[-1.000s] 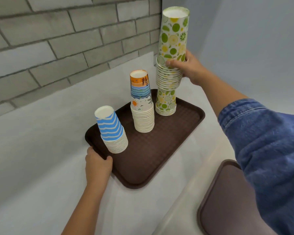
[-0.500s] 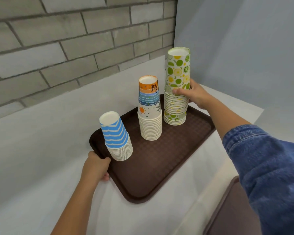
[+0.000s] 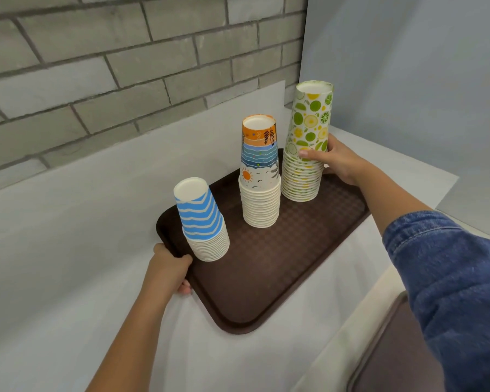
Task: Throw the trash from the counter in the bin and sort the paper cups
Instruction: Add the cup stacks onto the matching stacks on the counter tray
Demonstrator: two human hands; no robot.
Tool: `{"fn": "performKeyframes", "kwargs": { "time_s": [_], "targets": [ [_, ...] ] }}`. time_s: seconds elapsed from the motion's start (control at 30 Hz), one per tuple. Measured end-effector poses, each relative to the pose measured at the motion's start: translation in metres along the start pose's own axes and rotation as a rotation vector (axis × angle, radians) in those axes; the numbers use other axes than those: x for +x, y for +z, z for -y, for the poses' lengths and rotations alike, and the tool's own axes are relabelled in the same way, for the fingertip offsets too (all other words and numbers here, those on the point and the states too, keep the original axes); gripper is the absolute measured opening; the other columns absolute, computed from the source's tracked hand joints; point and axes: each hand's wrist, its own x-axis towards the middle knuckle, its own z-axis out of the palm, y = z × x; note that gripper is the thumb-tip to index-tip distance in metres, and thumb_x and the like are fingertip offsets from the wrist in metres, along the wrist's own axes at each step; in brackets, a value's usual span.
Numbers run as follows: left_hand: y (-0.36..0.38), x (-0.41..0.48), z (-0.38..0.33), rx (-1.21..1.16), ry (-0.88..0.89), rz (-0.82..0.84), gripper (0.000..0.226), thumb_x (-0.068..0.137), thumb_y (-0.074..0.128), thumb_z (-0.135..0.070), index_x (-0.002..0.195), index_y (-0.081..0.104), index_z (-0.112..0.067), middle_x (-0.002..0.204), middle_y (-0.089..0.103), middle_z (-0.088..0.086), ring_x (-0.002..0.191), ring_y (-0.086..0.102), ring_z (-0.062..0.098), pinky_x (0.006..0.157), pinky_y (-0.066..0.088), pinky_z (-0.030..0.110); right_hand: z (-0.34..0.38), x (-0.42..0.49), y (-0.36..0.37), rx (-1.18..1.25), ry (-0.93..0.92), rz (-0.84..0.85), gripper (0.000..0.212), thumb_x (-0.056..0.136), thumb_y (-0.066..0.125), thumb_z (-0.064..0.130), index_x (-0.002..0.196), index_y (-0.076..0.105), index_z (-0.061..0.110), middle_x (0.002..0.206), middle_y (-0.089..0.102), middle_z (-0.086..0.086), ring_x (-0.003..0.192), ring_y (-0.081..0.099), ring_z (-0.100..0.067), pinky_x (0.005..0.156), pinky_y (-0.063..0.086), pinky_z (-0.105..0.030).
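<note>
Three upside-down stacks of paper cups stand on a brown tray (image 3: 266, 278) on the white counter. The blue-striped stack (image 3: 203, 222) is nearest, at the tray's left edge. A stack topped with orange, blue and sun patterns (image 3: 260, 176) stands in the middle. The tall lime-and-lemon stack (image 3: 309, 137) is at the far right corner, resting on the tray. My right hand (image 3: 334, 162) wraps around that tall stack at mid height. My left hand (image 3: 170, 267) grips the tray's near-left rim.
A grey brick wall runs behind the counter, and a pale blue wall closes the right side. A second brown tray (image 3: 385, 352) lies at the lower right, below the counter's edge. My denim sleeve (image 3: 450, 292) fills the right foreground.
The lime-patterned cups in my right hand came down onto the lower lime stack and now form one tall stack on the tray. My left hand stays on the tray rim.
</note>
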Motion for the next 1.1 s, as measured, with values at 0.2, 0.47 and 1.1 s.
{"fn": "performKeyframes", "kwargs": {
  "time_s": [0.2,0.47,1.1],
  "targets": [
    [-0.001,0.000,0.002,-0.010,0.007,0.010,0.032,0.086,0.055,-0.014,0.111,0.035,-0.014,0.069,0.062,0.020,0.035,0.059,0.024,0.039,0.047,0.025,0.002,-0.008,-0.014,-0.109,-0.017,-0.069,0.104,0.064,0.079,0.049,0.148,0.021,0.032,0.143,0.042,-0.002,0.124,0.047,-0.017,0.094,0.043,-0.033],
    [-0.010,-0.017,0.002,0.103,0.034,0.016,0.059,0.084,0.062,-0.025,0.133,0.037,-0.006,0.089,0.065,0.017,0.068,0.068,0.031,0.073,0.058,0.040,-0.004,-0.058,-0.007,-0.161,-0.014,-0.236,0.087,0.070,0.057,0.075,0.142,0.032,0.033,0.133,0.051,-0.002,0.117,0.053,-0.018,0.100,0.042,-0.040],
    [-0.080,-0.133,0.072,0.228,0.133,-0.071,0.049,0.085,0.064,-0.038,0.128,0.053,-0.017,0.127,0.058,0.008,0.109,0.059,0.026,0.087,0.044,0.031,-0.007,-0.193,0.152,-0.381,-0.357,-0.142,0.034,0.085,0.060,0.042,0.061,0.064,0.018,0.056,0.059,-0.001,0.053,0.049,-0.005,0.058,0.043,-0.030]
  ]
}}
